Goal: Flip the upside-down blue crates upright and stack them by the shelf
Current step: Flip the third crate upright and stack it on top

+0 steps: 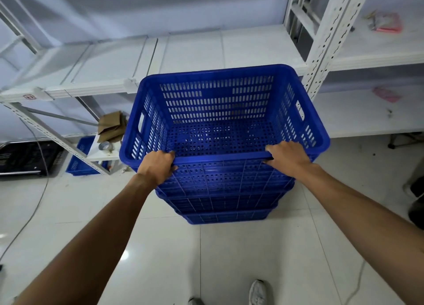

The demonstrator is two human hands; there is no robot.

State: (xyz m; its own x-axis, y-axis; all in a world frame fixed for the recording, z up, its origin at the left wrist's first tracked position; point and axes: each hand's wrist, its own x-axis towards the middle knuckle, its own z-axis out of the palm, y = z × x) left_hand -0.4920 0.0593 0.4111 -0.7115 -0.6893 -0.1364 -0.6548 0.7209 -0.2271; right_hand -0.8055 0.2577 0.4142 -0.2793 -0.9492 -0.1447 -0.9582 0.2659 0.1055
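An upright blue perforated crate [220, 111] sits on top of a stack of blue crates [224, 203] on the tiled floor, right in front of the white metal shelf [183, 52]. My left hand [158, 167] grips the near rim of the top crate at its left end, fingers curled over the edge. My right hand [286, 157] holds the same rim toward its right end. The top crate is empty inside. Lower crates show only their near walls and rims.
Folded cardboard [112, 126] and a roll of tape [106, 146] lie on a low shelf at left. Another blue crate [79, 164] stands on the floor under the shelf. A cable [34, 210] runs across the floor at left. My shoes [259, 293] are below.
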